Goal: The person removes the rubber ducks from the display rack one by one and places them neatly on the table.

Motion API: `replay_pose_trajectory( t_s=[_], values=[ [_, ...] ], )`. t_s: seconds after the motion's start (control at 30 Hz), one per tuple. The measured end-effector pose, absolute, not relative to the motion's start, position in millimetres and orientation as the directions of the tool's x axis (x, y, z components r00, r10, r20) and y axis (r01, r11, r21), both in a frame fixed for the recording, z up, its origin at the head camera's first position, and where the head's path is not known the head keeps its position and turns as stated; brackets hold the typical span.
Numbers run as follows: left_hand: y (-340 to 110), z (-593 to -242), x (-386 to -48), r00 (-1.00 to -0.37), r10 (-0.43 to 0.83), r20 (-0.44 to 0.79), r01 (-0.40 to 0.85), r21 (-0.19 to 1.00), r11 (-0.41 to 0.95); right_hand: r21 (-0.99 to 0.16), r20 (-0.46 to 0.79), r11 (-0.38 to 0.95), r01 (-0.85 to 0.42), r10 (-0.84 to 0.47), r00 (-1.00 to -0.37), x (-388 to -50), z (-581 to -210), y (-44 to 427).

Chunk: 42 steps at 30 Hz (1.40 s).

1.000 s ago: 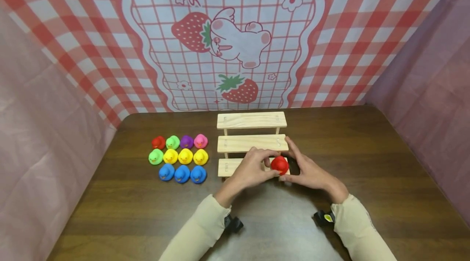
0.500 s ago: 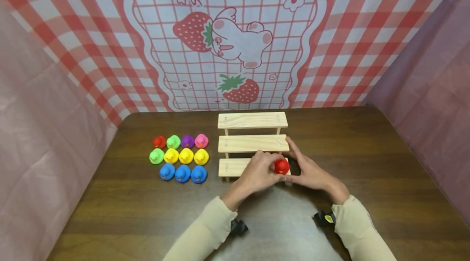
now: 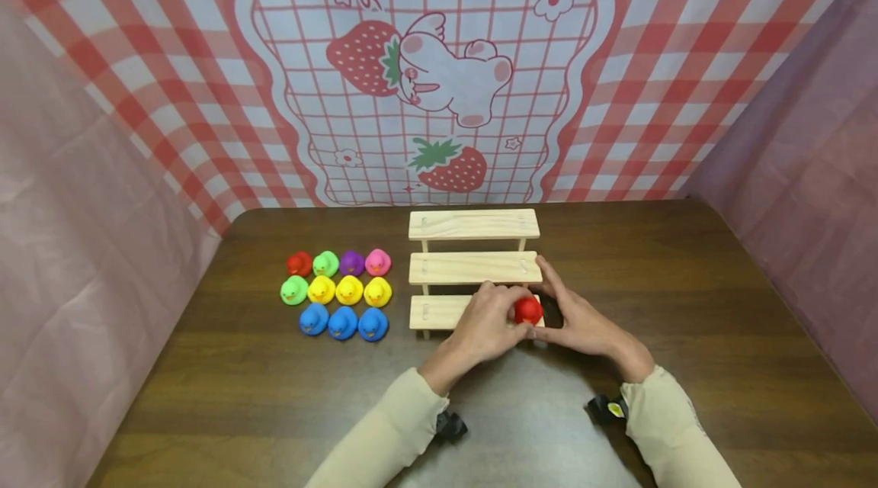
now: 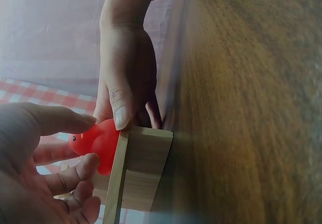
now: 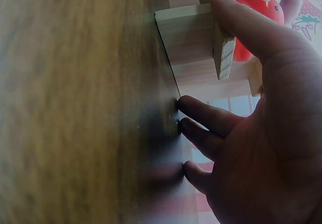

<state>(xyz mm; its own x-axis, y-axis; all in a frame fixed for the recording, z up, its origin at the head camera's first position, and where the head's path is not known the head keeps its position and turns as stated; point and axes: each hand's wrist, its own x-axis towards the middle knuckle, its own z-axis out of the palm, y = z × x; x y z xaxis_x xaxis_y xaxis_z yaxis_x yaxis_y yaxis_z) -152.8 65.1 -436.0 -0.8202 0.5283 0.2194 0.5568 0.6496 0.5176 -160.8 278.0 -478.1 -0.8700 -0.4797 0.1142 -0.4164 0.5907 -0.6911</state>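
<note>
A red rubber duck sits at the right end of the lowest step of a three-step wooden shelf. My left hand pinches this duck between thumb and fingers; in the left wrist view the duck touches the board. At the shelf's right end is my right hand, its fingers spread and fairly straight. Its thumb rests against the front edge of the lowest board, and its index finger reaches the middle step's end. Other right fingertips touch the table in the right wrist view. My left hand hides part of the lowest step.
Left of the shelf, several rubber ducks stand in three rows: a back row with a purple duck, a middle row with a yellow duck, and a front row of blue ducks. A checked strawberry cloth hangs behind the table.
My left hand has shifted slightly right and the red duck has settled a little lower onto the step's right end. The right hand has stayed almost still.
</note>
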Motion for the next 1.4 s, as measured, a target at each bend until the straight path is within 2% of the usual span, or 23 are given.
replay_pose_trajectory(
  t_s=[0.23,0.67,1.4],
  values=[
    [64,-437,-153,-0.836,0.517,0.186,0.522,0.561,0.643,-0.691,0.12,0.586,-0.424,-0.486,-0.866,-161,-477,277],
    [63,-437,-153,-0.836,0.509,0.207,0.529,0.55,0.646,-0.714,0.101,0.58,-0.391,-0.468,-0.878,-161,-476,276],
    [32,-406,-149,-0.829,0.476,0.294,0.55,0.584,0.597,-0.723,0.063,0.594,-0.351,-0.45,-0.891,-161,-478,277]
  ],
)
